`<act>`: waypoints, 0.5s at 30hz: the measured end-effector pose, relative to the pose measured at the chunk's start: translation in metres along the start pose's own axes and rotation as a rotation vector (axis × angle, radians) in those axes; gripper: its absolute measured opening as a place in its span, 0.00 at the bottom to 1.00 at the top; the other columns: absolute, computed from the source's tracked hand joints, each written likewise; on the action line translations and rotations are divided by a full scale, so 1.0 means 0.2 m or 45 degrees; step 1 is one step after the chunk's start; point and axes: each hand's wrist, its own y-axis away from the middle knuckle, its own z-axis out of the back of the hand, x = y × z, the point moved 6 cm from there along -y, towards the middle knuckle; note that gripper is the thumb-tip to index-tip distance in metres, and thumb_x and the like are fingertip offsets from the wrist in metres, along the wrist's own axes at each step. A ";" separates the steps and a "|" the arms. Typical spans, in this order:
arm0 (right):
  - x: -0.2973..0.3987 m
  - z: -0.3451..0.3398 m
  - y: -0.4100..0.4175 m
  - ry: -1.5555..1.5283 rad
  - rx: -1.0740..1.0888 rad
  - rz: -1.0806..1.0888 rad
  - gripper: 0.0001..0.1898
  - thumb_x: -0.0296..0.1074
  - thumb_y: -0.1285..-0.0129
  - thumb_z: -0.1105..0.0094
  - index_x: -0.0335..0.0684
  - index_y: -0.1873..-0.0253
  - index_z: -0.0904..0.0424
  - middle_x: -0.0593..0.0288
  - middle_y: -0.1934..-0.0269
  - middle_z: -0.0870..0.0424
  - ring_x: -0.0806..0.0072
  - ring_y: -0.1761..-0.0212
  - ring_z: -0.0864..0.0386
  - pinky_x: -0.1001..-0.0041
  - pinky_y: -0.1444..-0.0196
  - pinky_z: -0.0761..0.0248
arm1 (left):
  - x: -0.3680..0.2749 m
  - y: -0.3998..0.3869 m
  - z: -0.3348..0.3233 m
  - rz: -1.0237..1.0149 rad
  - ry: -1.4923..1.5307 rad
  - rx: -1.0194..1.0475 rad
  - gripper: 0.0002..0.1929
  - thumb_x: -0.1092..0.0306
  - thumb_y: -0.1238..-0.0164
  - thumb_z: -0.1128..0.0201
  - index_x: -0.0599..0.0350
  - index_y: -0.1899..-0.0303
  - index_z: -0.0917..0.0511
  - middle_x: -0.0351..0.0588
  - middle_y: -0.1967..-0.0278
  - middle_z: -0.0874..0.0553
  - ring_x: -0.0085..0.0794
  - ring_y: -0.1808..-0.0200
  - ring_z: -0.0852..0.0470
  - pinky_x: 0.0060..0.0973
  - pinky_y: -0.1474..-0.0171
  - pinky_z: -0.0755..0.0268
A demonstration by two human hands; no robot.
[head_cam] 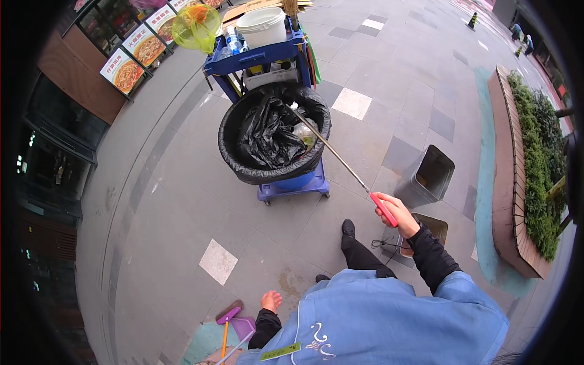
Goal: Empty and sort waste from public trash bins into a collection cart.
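Note:
My right hand (pixel 396 214) grips the red handle of a long metal rod-like tool (pixel 342 162). The tool's far end reaches into a large round bin lined with a black plastic bag (pixel 273 175), where it is partly hidden among crumpled black plastic and other rubbish. My left hand (pixel 271 301) hangs low beside my blue garment with nothing in it, fingers apart. Below it lie a purple broom head (pixel 229 312) and a purple dustpan (pixel 243 326) with long handles. Two rectangular containers, one dark grey (pixel 422 180) and one holding brownish contents (pixel 431 228), stand near my right arm.
A blue cleaning cart (pixel 255 59) bears a white bucket (pixel 261 26), plastic bottles and a yellow-green net (pixel 196 27). Food signboards (pixel 143 44) line the shopfront at left. A long planter with wooden slats (pixel 511 159) stands at right. Distant people and cones appear at upper right.

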 end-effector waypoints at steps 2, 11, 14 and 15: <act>0.04 0.10 -0.06 -0.150 0.052 -0.038 0.22 0.39 0.36 0.58 0.35 0.39 0.36 0.70 0.71 0.28 0.90 0.78 0.35 0.88 0.79 0.43 | -0.21 -0.01 -0.20 -0.030 -0.046 -0.002 0.11 0.58 0.35 0.50 0.53 0.58 0.28 0.43 0.69 0.18 0.30 0.73 0.20 0.25 0.73 0.30; 0.36 0.59 -0.17 -0.290 0.216 -0.157 0.21 0.35 0.36 0.55 0.37 0.39 0.36 0.69 0.71 0.29 0.88 0.75 0.35 0.87 0.75 0.40 | -1.08 0.19 -1.52 -0.247 -0.557 0.403 0.12 0.58 0.34 0.50 0.53 0.58 0.26 0.42 0.66 0.18 0.24 0.71 0.20 0.21 0.69 0.30; 0.51 0.73 -0.17 -0.206 0.106 -0.120 0.22 0.33 0.37 0.54 0.37 0.39 0.36 0.68 0.70 0.29 0.87 0.75 0.35 0.87 0.75 0.40 | -1.33 0.34 -1.93 -0.457 -0.629 0.599 0.12 0.57 0.34 0.50 0.53 0.58 0.26 0.41 0.65 0.18 0.22 0.68 0.21 0.20 0.66 0.30; 0.52 0.78 -0.19 -0.205 0.092 -0.112 0.22 0.33 0.37 0.54 0.37 0.39 0.36 0.68 0.70 0.29 0.87 0.75 0.35 0.87 0.75 0.40 | -1.41 0.38 -2.07 -0.500 -0.660 0.685 0.13 0.57 0.33 0.50 0.54 0.58 0.26 0.41 0.64 0.18 0.21 0.67 0.21 0.19 0.65 0.31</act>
